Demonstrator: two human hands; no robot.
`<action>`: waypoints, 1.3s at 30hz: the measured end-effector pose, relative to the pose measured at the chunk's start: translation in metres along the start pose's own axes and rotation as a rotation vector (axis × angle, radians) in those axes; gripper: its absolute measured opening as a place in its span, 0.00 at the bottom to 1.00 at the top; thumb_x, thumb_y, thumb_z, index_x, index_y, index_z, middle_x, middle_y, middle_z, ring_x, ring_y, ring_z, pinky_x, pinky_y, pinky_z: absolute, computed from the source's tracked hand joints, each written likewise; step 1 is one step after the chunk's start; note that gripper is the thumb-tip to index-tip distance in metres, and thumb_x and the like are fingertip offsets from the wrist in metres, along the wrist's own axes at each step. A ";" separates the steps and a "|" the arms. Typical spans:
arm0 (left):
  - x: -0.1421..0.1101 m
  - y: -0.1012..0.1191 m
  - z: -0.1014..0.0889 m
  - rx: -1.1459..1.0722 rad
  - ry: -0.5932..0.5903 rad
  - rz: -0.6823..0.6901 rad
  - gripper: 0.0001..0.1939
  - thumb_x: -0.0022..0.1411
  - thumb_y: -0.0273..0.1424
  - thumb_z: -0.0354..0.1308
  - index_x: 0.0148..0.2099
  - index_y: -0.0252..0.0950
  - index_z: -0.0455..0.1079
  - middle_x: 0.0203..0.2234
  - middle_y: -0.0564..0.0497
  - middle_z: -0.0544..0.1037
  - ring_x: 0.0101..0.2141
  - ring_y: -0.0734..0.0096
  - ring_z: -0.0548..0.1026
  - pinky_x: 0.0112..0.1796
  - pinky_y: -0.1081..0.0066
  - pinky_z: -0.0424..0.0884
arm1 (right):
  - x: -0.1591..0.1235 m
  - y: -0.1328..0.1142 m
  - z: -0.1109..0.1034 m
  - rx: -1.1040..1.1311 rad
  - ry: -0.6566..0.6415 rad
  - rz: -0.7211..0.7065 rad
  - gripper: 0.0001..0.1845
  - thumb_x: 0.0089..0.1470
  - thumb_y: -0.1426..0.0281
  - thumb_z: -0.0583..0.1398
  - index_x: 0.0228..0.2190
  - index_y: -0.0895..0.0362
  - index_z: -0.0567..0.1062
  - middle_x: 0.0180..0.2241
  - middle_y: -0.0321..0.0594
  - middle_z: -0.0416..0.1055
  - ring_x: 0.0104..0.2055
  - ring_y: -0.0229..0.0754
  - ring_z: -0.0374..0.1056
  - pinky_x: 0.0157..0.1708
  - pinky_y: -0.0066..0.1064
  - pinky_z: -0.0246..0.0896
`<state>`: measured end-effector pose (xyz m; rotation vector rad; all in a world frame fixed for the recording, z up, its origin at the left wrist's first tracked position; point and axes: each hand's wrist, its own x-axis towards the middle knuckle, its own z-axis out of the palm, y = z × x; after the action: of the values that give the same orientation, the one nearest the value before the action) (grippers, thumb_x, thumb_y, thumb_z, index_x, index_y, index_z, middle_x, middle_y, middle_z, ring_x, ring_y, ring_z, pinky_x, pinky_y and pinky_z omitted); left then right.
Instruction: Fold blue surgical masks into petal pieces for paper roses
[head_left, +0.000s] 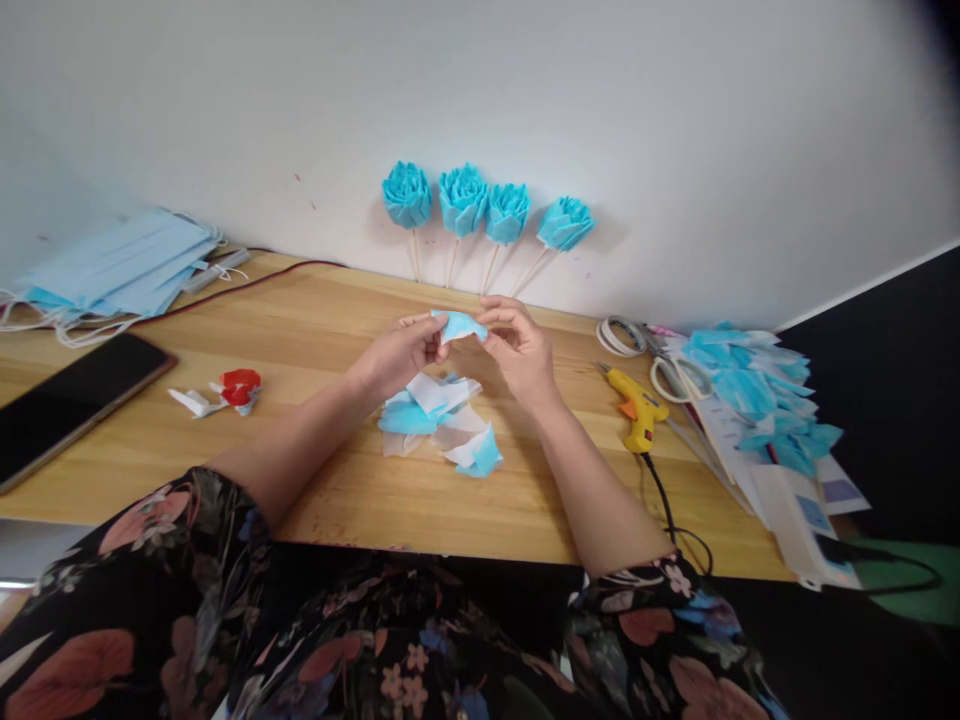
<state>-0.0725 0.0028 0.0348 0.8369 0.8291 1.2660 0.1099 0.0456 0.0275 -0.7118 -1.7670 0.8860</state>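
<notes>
Between my two hands a small blue piece of mask fabric [460, 326] is stretched above the table. My left hand [401, 352] pinches its left end, with the thumb on top. At the right end, the thumb and fingers of my right hand [521, 350] pinch the same piece. Below them lies a loose heap of blue and white fabric pieces [412, 413], touching the tabletop. Several blue fabric flowers [463, 200] on thin sticks lean against the wall behind my hands.
On the right are a yellow glue gun [636, 405], scissors [679, 380], a tape roll [621, 337], a pile of blue cut pieces [750, 375] and a white power strip [802, 525]. Leftward are face masks [124, 260], a phone [79, 400] and a crumpled red-and-white wrapper [238, 390].
</notes>
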 end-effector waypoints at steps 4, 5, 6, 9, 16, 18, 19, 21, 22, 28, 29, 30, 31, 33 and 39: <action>0.002 -0.002 -0.003 0.093 0.043 0.037 0.17 0.61 0.44 0.62 0.29 0.35 0.70 0.18 0.54 0.68 0.21 0.76 0.64 0.26 0.72 0.61 | -0.001 0.004 0.001 0.046 0.043 0.075 0.08 0.56 0.61 0.64 0.34 0.51 0.78 0.41 0.37 0.77 0.44 0.40 0.73 0.48 0.35 0.67; 0.003 -0.002 -0.004 0.146 0.093 0.085 0.18 0.62 0.44 0.60 0.29 0.35 0.69 0.18 0.54 0.68 0.21 0.76 0.64 0.26 0.72 0.61 | -0.001 0.006 0.001 0.040 0.064 0.111 0.09 0.56 0.60 0.64 0.34 0.52 0.77 0.38 0.36 0.78 0.41 0.40 0.73 0.47 0.35 0.68; 0.003 -0.002 -0.005 0.212 0.157 0.154 0.18 0.64 0.43 0.59 0.28 0.36 0.67 0.18 0.54 0.67 0.22 0.75 0.64 0.27 0.72 0.61 | -0.001 0.008 0.002 0.031 0.082 0.140 0.10 0.56 0.59 0.64 0.34 0.52 0.77 0.36 0.36 0.77 0.39 0.40 0.73 0.46 0.35 0.68; 0.000 -0.001 -0.004 0.460 0.340 0.413 0.16 0.65 0.39 0.58 0.26 0.37 0.64 0.21 0.54 0.67 0.26 0.74 0.64 0.31 0.71 0.62 | 0.000 0.008 0.002 0.003 0.106 0.170 0.11 0.56 0.59 0.63 0.34 0.53 0.77 0.34 0.35 0.77 0.38 0.40 0.72 0.46 0.34 0.67; -0.015 0.010 0.006 1.058 0.287 0.932 0.05 0.65 0.35 0.59 0.39 0.39 0.74 0.35 0.48 0.76 0.41 0.62 0.71 0.48 0.61 0.64 | -0.001 -0.014 0.005 -0.191 0.102 0.105 0.10 0.57 0.61 0.62 0.29 0.54 0.75 0.29 0.34 0.75 0.36 0.40 0.70 0.42 0.33 0.64; -0.016 0.010 0.007 1.155 0.253 0.935 0.08 0.65 0.38 0.60 0.39 0.39 0.75 0.35 0.48 0.76 0.41 0.61 0.71 0.48 0.60 0.63 | -0.002 -0.019 0.006 -0.246 0.094 0.083 0.10 0.57 0.61 0.62 0.28 0.53 0.75 0.29 0.34 0.75 0.35 0.40 0.70 0.42 0.33 0.64; -0.016 0.009 0.006 1.190 0.235 0.924 0.10 0.65 0.39 0.60 0.39 0.39 0.76 0.35 0.47 0.76 0.40 0.61 0.71 0.47 0.59 0.63 | -0.002 -0.021 0.007 -0.267 0.090 0.070 0.10 0.57 0.61 0.62 0.28 0.53 0.75 0.29 0.34 0.76 0.35 0.40 0.70 0.41 0.33 0.64; -0.014 0.007 0.006 1.230 0.212 0.897 0.11 0.64 0.41 0.61 0.40 0.39 0.78 0.34 0.47 0.76 0.39 0.60 0.71 0.45 0.60 0.63 | -0.003 -0.023 0.009 -0.299 0.081 0.047 0.09 0.57 0.63 0.61 0.27 0.53 0.74 0.29 0.34 0.76 0.34 0.41 0.70 0.41 0.34 0.64; -0.013 0.006 0.005 1.235 0.209 0.887 0.11 0.64 0.41 0.61 0.40 0.39 0.78 0.34 0.47 0.76 0.39 0.60 0.71 0.45 0.60 0.63 | -0.003 -0.024 0.010 -0.314 0.077 0.039 0.09 0.57 0.64 0.61 0.27 0.52 0.74 0.29 0.34 0.76 0.34 0.41 0.70 0.41 0.34 0.64; -0.011 0.002 0.004 1.158 0.198 0.810 0.09 0.63 0.38 0.61 0.39 0.40 0.79 0.34 0.47 0.77 0.40 0.60 0.71 0.46 0.59 0.62 | -0.005 -0.026 0.013 -0.382 0.042 -0.016 0.06 0.56 0.67 0.61 0.27 0.52 0.73 0.30 0.36 0.77 0.35 0.42 0.70 0.43 0.36 0.64; -0.011 0.003 0.005 1.145 0.204 0.791 0.08 0.63 0.37 0.61 0.38 0.40 0.79 0.34 0.47 0.77 0.40 0.60 0.72 0.46 0.60 0.62 | -0.005 -0.026 0.013 -0.390 0.036 -0.022 0.07 0.56 0.67 0.61 0.27 0.51 0.73 0.31 0.36 0.77 0.35 0.42 0.70 0.43 0.37 0.63; -0.011 0.003 0.005 1.133 0.213 0.773 0.07 0.63 0.36 0.61 0.37 0.40 0.79 0.33 0.48 0.77 0.40 0.60 0.72 0.46 0.60 0.63 | -0.005 -0.026 0.013 -0.398 0.030 -0.028 0.07 0.57 0.67 0.61 0.27 0.51 0.73 0.31 0.36 0.77 0.35 0.43 0.70 0.43 0.37 0.63; -0.012 0.004 0.006 1.119 0.221 0.757 0.07 0.62 0.34 0.61 0.36 0.40 0.78 0.33 0.48 0.77 0.40 0.60 0.72 0.46 0.60 0.63 | -0.005 -0.026 0.013 -0.406 0.024 -0.037 0.07 0.57 0.67 0.61 0.26 0.51 0.73 0.31 0.36 0.77 0.35 0.43 0.70 0.44 0.38 0.63; -0.012 0.004 0.006 1.078 0.228 0.734 0.06 0.61 0.32 0.60 0.33 0.39 0.77 0.31 0.49 0.77 0.39 0.61 0.72 0.46 0.61 0.64 | -0.005 -0.026 0.014 -0.419 0.015 -0.057 0.07 0.57 0.68 0.60 0.26 0.51 0.73 0.30 0.36 0.77 0.36 0.43 0.71 0.44 0.38 0.63; -0.008 0.004 0.005 0.836 0.239 0.599 0.07 0.60 0.32 0.60 0.29 0.37 0.74 0.27 0.51 0.75 0.34 0.67 0.71 0.41 0.67 0.67 | -0.004 -0.023 0.012 -0.408 0.037 -0.050 0.06 0.56 0.69 0.60 0.26 0.51 0.73 0.30 0.36 0.77 0.36 0.43 0.71 0.44 0.38 0.64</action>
<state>-0.0709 -0.0054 0.0408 1.7146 1.4041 1.5633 0.0985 0.0268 0.0418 -0.9325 -1.9455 0.4766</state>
